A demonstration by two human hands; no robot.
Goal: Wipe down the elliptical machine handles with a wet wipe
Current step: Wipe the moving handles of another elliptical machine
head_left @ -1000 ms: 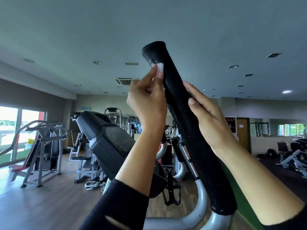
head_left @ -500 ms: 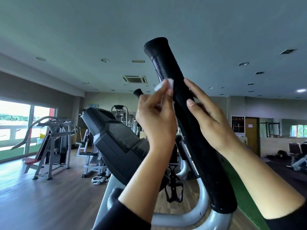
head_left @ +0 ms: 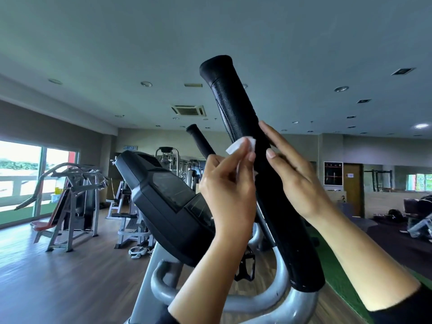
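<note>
A long black foam handle [head_left: 236, 106] of the elliptical rises tilted up and left through the middle of the head view. My left hand [head_left: 228, 188] pinches a small white wet wipe [head_left: 240, 146] and presses it against the handle's left side, about halfway up. On the handle's right side, my right hand [head_left: 297, 178] lies with straight fingers touching the foam. A second black handle [head_left: 198, 139] shows farther back, partly hidden by my left hand.
The elliptical's black console [head_left: 168, 195] sits left of my hands, above grey frame tubes [head_left: 264, 298]. Weight machines [head_left: 70, 197] stand on the wooden floor at the left by a window. More equipment [head_left: 418, 218] is at the far right.
My left hand has slid the wipe down the handle from near its top to its middle. My right hand has stayed on the handle's right side, and the second handle has come into view.
</note>
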